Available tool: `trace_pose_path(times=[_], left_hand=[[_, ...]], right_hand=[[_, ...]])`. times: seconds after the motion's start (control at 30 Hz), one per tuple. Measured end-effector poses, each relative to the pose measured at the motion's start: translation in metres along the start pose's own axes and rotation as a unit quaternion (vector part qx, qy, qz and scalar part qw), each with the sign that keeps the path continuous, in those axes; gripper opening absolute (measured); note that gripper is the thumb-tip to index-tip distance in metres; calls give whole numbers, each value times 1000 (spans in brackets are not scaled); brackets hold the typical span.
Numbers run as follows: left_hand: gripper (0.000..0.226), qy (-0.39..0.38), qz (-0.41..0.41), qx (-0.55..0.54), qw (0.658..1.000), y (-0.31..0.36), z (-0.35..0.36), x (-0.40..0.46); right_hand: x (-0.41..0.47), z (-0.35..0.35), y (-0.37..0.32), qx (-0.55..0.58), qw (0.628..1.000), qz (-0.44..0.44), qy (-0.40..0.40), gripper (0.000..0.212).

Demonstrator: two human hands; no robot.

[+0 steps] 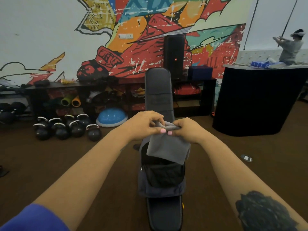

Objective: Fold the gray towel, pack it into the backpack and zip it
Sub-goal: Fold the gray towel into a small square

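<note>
A gray towel (167,148), folded into a small hanging rectangle, is held up by its top edge. My left hand (143,125) pinches that edge on the left, and my right hand (185,130) pinches it on the right, thumbs almost touching. Directly under the towel lies a dark backpack (161,177) on a black weight bench (164,212). The backpack's main compartment gapes open, with its zipper pull visible at the left side. The towel's lower edge hangs just above the opening.
The bench's raised backrest (158,90) stands behind the hands. Several kettlebells (66,127) and a blue balance dome (111,116) sit on the brown floor at left. A black counter (256,100) stands at right, with another person (290,47) behind it.
</note>
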State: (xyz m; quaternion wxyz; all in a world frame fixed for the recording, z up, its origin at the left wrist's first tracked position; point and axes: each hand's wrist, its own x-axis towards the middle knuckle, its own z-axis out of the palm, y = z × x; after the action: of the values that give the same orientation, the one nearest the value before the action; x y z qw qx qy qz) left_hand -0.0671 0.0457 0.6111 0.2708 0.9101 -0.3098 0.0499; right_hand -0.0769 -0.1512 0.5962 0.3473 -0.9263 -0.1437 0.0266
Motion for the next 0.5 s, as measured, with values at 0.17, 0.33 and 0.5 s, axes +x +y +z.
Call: trace_pose_path(times=[0.17,0.33,0.5], left_hand=[[18,0,-65,30,997,-27,10,16],[35,48,-116,-195,973,-54,39,36],[51,5,-190,-354,916,-76,67,51]], right_hand=[[24,-3,15,2,999,-7,-35,26],[54,-5,33,132,991,4,-23,27],[81,-2,53,238,970,12,-34,20]])
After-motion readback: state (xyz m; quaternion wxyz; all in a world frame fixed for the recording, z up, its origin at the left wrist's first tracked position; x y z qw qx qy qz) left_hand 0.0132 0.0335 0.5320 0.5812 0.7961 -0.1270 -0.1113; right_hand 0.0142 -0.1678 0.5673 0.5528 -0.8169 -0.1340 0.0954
